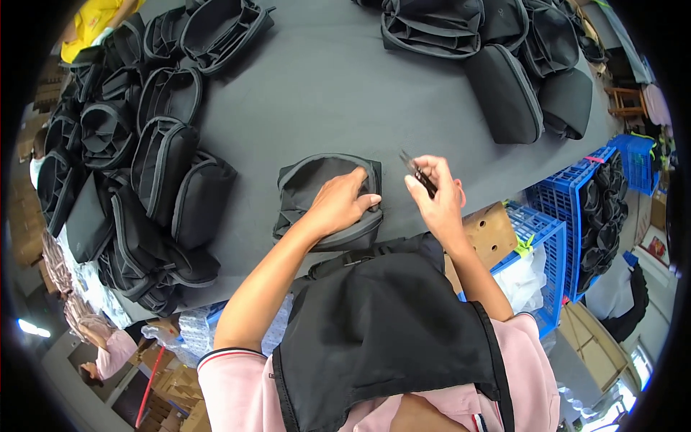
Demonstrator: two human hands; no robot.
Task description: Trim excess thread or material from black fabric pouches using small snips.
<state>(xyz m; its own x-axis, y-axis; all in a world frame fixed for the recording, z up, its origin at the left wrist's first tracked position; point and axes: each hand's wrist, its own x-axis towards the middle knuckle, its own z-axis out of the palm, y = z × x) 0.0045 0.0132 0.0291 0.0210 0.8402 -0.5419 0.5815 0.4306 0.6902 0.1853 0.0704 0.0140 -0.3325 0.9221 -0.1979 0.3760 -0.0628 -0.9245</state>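
Note:
A black fabric pouch with grey piping lies open-side up near the front edge of the grey table. My left hand rests on its right rim, fingers curled over the edge. My right hand hovers just right of the pouch and pinches a small pair of black thread snips, blades pointing up and away. A black apron covers my chest at the bottom.
Several black pouches are piled along the table's left side, and another heap sits at the far right. Blue plastic crates and a cardboard box stand right of the table. A person in yellow stands at the far left.

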